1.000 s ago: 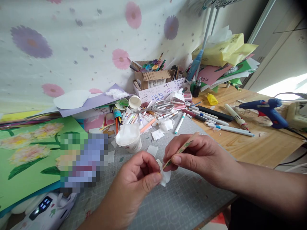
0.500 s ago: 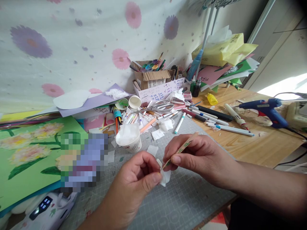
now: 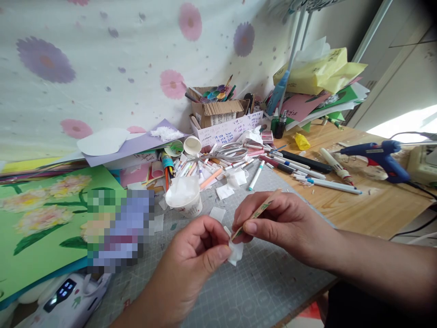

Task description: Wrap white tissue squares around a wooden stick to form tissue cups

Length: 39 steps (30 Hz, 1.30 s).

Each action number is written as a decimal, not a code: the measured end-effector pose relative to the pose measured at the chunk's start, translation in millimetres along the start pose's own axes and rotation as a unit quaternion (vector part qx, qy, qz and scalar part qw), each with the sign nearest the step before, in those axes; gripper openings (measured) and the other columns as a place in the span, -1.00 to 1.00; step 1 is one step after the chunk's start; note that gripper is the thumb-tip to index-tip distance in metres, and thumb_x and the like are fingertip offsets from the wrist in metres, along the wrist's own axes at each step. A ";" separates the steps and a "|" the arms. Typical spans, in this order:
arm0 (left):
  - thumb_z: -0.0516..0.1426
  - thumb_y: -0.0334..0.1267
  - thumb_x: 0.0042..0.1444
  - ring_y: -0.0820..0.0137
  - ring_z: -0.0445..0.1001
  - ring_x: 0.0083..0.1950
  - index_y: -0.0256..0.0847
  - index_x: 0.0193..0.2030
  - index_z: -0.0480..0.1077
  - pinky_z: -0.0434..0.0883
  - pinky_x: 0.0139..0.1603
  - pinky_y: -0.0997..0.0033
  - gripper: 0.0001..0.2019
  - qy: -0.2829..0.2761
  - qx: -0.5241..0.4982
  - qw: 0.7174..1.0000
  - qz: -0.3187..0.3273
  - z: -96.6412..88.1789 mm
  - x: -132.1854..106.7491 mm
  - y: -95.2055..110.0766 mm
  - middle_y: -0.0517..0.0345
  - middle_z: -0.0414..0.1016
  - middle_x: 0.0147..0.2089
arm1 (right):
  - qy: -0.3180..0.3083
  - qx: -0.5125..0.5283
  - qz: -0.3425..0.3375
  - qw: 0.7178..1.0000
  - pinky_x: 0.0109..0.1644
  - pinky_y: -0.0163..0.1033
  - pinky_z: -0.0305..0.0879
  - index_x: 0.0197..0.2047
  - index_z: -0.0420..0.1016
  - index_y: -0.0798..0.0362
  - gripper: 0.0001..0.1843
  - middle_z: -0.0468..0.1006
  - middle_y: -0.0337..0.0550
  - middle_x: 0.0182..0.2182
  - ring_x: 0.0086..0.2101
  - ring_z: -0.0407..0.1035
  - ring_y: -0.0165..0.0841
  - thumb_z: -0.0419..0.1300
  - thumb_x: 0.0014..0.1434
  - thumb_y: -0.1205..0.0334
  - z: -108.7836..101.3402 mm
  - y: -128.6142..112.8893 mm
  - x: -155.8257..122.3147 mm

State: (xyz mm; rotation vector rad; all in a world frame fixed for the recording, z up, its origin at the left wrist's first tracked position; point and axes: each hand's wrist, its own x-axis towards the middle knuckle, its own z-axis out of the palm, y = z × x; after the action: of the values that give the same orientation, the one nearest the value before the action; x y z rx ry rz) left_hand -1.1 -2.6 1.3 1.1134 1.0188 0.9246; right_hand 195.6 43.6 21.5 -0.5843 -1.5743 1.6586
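Fingers (image 3: 213, 254) of the left hand (image 3: 191, 264) are pinched shut on a small white scrap (image 3: 236, 251) of tissue, thumb against forefinger. The right hand (image 3: 283, 223) is closed in a pencil grip around a thin stick (image 3: 261, 210), whose lower tip meets the scrap right at the left fingertips. The scrap is held just above the grey mat (image 3: 246, 291), near its front edge, and hangs crumpled below the tip. Whether it is yet wrapped round the stick cannot be told.

As a judgement of progress: the green sheet (image 3: 41, 237) at the left already carries several tufted pale flowers with stems and leaves, so a good part of that picture looks done. Material is left over: a cup (image 3: 186, 202) behind the hands holds more tissue, and loose squares (image 3: 217, 213) lie on the mat near it. The scrap in hand seems only part-way shaped and not yet on the sheet. A blue glue gun (image 3: 378, 152) lies well apart at the right.
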 end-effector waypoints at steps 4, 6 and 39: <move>0.27 -0.18 0.04 0.47 0.24 -0.36 -0.15 -0.35 0.40 0.21 -0.32 0.48 -0.85 0.002 0.001 1.000 0.001 0.2 0.3 0.8 0.30 0.35 -0.42 | -0.003 0.006 0.003 1.000 -0.25 -0.36 0.44 -0.31 0.51 0.23 -0.80 0.52 -0.14 -0.43 -0.38 0.46 -0.46 0.27 0.15 0.21 0.4 0.7 0.2; 0.27 -0.18 0.04 0.47 0.24 -0.36 -0.15 -0.35 0.41 0.21 -0.33 0.48 -0.85 0.005 -0.001 1.000 0.001 0.3 0.2 0.6 0.30 0.35 -0.42 | -0.003 0.006 0.004 1.000 -0.25 -0.36 0.43 -0.31 0.51 0.23 -0.79 0.52 -0.14 -0.43 -0.38 0.46 -0.47 0.27 0.15 0.21 0.4 0.5 0.1; 0.27 -0.20 0.04 0.45 0.27 -0.35 -0.16 -0.36 0.42 0.23 -0.32 0.48 -0.87 0.009 -0.003 1.000 0.005 0.1 -0.8 1.2 0.28 0.37 -0.42 | -0.005 0.003 0.006 1.000 -0.29 -0.35 0.39 -0.35 0.50 0.19 -0.78 0.50 -0.16 -0.44 -0.40 0.42 -0.47 0.27 0.15 0.17 1.9 -2.5 -0.6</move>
State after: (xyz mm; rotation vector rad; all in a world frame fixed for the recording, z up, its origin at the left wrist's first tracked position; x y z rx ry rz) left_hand -1.3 -3.2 2.6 1.1084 1.0259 0.9471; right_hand 195.1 41.8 24.1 -0.5841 -1.5750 1.6777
